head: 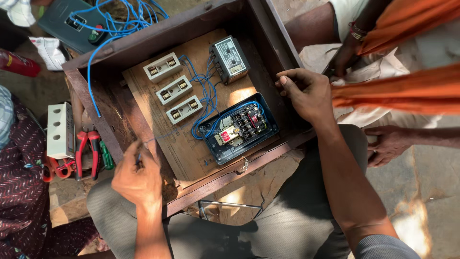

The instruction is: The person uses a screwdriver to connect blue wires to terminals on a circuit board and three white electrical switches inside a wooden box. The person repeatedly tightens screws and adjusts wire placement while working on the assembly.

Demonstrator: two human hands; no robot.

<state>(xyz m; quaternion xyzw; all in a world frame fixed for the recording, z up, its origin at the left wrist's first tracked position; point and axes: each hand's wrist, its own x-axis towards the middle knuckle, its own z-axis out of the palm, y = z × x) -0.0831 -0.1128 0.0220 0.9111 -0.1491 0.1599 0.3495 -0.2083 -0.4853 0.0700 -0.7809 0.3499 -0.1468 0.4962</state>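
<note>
An open rusty metal box point(268, 43) lies before me with a wooden board point(187, 148) inside. Three white fuse holders point(174, 89), a grey meter-like unit point(229, 59) and an open dark starter box point(238, 127) with blue wires are mounted on the board. My left hand point(137, 177) is at the box's near-left rim, pinching a thin blue wire point(158, 138) that runs toward the starter box. My right hand point(306, 93) rests closed on the box's right rim; whether it holds anything is hidden.
Red-handled pliers point(87, 151), a green screwdriver point(106, 156) and a white fuse block point(61, 130) lie left of the box. A dark cover plate point(72, 24) with blue wires sits at the top left. Another person's hands point(388, 144) and orange cloth point(407, 91) are at the right.
</note>
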